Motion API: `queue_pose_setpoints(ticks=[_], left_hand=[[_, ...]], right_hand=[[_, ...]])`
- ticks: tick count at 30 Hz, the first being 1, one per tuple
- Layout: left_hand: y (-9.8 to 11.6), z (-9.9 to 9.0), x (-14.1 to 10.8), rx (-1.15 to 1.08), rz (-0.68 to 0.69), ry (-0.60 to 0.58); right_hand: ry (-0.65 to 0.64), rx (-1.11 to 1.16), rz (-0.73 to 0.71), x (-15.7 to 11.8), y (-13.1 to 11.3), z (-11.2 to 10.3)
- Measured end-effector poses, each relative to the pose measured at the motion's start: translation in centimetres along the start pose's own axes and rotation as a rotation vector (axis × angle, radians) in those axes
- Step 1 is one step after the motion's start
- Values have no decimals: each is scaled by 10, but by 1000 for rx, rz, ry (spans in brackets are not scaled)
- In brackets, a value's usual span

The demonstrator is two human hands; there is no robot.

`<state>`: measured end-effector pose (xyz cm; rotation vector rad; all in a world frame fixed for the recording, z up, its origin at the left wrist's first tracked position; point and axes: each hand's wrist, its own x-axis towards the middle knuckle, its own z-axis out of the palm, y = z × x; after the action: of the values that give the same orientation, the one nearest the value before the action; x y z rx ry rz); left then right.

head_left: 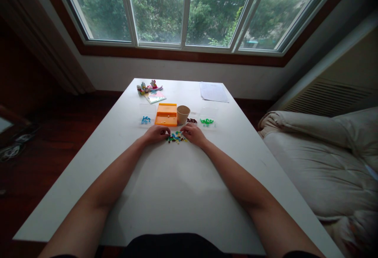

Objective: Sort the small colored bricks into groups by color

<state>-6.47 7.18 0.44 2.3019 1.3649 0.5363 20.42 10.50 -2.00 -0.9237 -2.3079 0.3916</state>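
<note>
A loose pile of small coloured pieces point(176, 137), blue, green, yellow, white and dark brown, lies on the white table between my hands. At its left edge, my left hand point(157, 133) rests with the fingers curled in toward the thumb; anything between them is too small to make out. My right hand point(193, 134) reaches in from the other side, fingertips pinched together at the pile's upper right edge. What those fingertips hold, if anything, cannot be seen. Just beyond the hands stand an orange tray point(167, 109) with a few pale pieces and a tan cup point(183, 114).
Clear containers hold blue pieces point(145, 120), dark brown pieces point(191, 120) and green pieces point(207, 121). Small figures point(147, 87), a pinkish booklet point(156, 96) and paper sheets point(213, 92) lie at the table's far end. A beige sofa point(313, 163) is at the right.
</note>
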Motion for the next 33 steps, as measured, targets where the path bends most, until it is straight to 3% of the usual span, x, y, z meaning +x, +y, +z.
queue_pose_setpoints(ticks=[8,19,26,33], left_hand=[[-5,7,3,18,6,26],[13,22,13,200,-229,221],[15,22,13,182,-186,198],[15,24,13,158,-149,205]], right_hand=[[-22,-42,-10,0,4,2],[-51,-117,-48,4,-4,17],[-70,70,-116,5,-6,19],[-26,61,-112,5,-7,21]])
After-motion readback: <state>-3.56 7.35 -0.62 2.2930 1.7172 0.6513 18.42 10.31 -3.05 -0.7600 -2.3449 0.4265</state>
